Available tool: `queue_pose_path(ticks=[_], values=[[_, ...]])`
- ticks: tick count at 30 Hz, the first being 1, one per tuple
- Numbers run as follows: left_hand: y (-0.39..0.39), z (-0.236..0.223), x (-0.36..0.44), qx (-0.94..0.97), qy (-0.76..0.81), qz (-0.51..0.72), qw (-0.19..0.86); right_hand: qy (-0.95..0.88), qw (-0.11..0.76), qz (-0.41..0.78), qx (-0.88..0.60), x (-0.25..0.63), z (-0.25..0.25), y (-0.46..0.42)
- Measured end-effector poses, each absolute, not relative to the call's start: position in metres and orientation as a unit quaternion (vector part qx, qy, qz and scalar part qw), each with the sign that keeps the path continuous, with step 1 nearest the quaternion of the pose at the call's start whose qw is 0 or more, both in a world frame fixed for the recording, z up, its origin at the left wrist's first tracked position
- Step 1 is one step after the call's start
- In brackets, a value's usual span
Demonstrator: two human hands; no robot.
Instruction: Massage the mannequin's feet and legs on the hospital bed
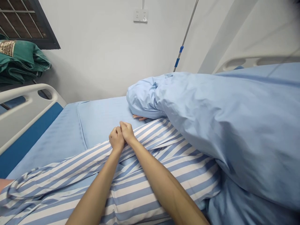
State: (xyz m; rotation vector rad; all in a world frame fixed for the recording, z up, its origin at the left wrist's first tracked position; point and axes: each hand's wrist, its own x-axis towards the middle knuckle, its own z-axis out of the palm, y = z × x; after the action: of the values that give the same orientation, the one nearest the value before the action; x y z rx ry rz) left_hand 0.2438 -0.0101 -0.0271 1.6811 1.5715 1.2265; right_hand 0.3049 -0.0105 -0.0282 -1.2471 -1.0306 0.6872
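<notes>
My left hand (116, 138) and my right hand (127, 132) are both closed into fists, side by side and touching. They rest at the far edge of blue-and-white striped trousers (133, 184) on a body lying on the bed. Whether cloth is pinched inside the fists is hidden. Both bare forearms reach across the trouser legs. Just beyond my right hand, fingers of the lying body's hand (140, 117) show from under a light blue quilt (199, 97). At the lower left edge, a bit of skin-coloured surface (4, 183) shows beside the trousers.
A light blue sheet (100, 112) covers the bed. The white and blue bed end board (30, 97) stands at the left, with a folded green cloth (23, 59) behind it. A metal pole (187, 31) and a wall socket (141, 15) are at the back.
</notes>
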Motion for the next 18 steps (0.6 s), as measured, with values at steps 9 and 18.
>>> queue_pose_path(ticks=[9,18], values=[[-0.014,-0.034,0.24,0.684,0.584,0.39,0.195,-0.632,0.405,0.097,-0.654,0.316,0.003,-0.034],[-0.014,-0.019,0.264,0.635,0.579,0.436,0.267,-0.537,0.56,0.224,-0.59,0.348,-0.02,-0.033]])
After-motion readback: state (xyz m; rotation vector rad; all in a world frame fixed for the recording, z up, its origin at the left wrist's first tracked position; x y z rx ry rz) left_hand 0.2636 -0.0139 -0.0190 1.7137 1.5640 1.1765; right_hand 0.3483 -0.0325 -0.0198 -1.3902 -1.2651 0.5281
